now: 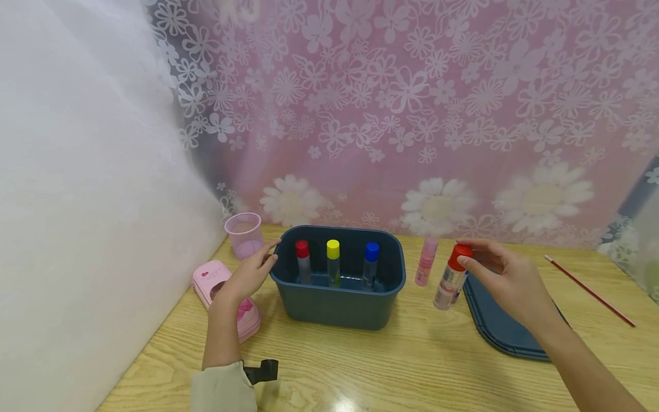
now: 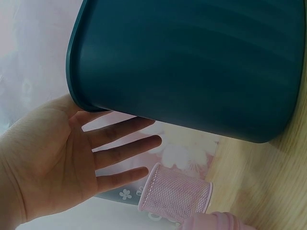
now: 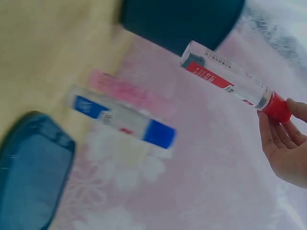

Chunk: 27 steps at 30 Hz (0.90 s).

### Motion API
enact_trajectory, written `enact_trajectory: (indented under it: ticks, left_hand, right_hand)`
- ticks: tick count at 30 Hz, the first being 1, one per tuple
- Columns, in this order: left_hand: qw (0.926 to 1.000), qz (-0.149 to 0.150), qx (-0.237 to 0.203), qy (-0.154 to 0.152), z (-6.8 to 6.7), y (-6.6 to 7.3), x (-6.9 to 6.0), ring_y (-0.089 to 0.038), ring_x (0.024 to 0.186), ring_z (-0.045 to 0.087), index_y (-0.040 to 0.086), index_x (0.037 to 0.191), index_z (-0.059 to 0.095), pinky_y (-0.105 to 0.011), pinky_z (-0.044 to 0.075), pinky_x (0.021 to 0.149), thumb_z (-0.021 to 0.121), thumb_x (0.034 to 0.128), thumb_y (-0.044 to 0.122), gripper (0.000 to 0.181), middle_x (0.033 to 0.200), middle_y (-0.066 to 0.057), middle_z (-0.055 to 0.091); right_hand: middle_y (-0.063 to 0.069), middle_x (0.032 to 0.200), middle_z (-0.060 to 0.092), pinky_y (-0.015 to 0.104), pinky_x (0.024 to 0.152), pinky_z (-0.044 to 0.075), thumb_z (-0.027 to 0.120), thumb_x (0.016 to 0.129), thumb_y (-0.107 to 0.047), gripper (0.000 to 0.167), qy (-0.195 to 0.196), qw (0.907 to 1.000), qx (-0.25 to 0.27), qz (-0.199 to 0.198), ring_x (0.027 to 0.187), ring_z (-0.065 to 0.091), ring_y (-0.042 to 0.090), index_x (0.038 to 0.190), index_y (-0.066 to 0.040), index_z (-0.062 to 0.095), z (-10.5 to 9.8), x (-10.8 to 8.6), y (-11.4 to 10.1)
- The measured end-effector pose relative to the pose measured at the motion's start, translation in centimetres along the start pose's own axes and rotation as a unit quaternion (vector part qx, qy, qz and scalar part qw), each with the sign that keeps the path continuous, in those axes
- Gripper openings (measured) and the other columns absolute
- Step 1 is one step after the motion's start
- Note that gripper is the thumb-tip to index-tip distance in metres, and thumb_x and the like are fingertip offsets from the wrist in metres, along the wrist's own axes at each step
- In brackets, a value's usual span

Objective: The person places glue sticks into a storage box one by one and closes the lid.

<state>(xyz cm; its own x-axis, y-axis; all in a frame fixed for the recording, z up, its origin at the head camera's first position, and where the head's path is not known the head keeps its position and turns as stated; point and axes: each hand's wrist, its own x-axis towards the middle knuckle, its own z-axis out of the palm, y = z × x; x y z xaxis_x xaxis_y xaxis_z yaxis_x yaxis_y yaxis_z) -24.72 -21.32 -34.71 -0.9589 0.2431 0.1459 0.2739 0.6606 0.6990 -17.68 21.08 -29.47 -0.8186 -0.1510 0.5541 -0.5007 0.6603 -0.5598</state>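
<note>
My right hand [image 1: 507, 280] pinches the red cap of a clear liquid glue bottle [image 3: 228, 76], held upright above the table to the right of a dark teal bin [image 1: 334, 309]. My left hand [image 2: 53, 158] touches the bin's left rim, its fingers fairly straight; the thumb is hidden in the left wrist view. Inside the bin stand three clear tubes: one red-capped [image 1: 305, 272], one yellow-capped [image 1: 333, 269] and one blue-capped [image 1: 370, 272]. A blue-capped glue bottle [image 3: 122, 120] is mostly hidden behind the held one in the head view. Beside it stands a pink bottle [image 1: 426, 263].
A dark teal lid [image 1: 507, 335] lies under my right forearm. Farther right is a red pencil [image 1: 592, 292]. Left of the bin are a pink mesh cup [image 1: 244, 237] and a pink case [image 1: 213, 277]. A floral curtain [image 1: 391, 114] hangs behind the table.
</note>
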Motion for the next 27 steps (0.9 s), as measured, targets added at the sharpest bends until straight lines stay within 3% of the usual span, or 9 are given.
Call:
enact_trajectory:
  ticks: [12, 27]
  left_hand:
    - [1.0, 0.0, -0.002, -0.002, 0.0, -0.1, 0.1, -0.035, 0.117, 0.045, 0.013, 0.144, 0.03, -0.054, 0.034, 0.093, 0.037, 0.1004, 0.023, 0.045, 0.128, -0.022, 0.048]
    - [1.0, 0.002, -0.008, -0.004, 0.0, -0.2, 0.0, -0.034, 0.118, 0.044, 0.013, 0.144, 0.03, -0.054, 0.033, 0.095, 0.037, 0.1005, 0.024, 0.045, 0.129, -0.021, 0.047]
  right_hand:
    - [0.012, 0.102, 0.064, 0.008, 0.073, 0.042, 0.064, 0.087, -0.008, 0.032, 0.014, 0.9974, 0.039, -0.058, 0.088, 0.055, -0.008, 0.119, -0.006, 0.06, -0.1, 3.4, -4.5]
    - [0.008, 0.097, 0.066, 0.016, 0.07, 0.048, 0.065, 0.087, -0.011, 0.029, -0.018, 0.9904, 0.094, -0.1, 0.082, 0.064, 0.018, 0.114, -0.005, 0.062, 4.3, 7.4, -7.8]
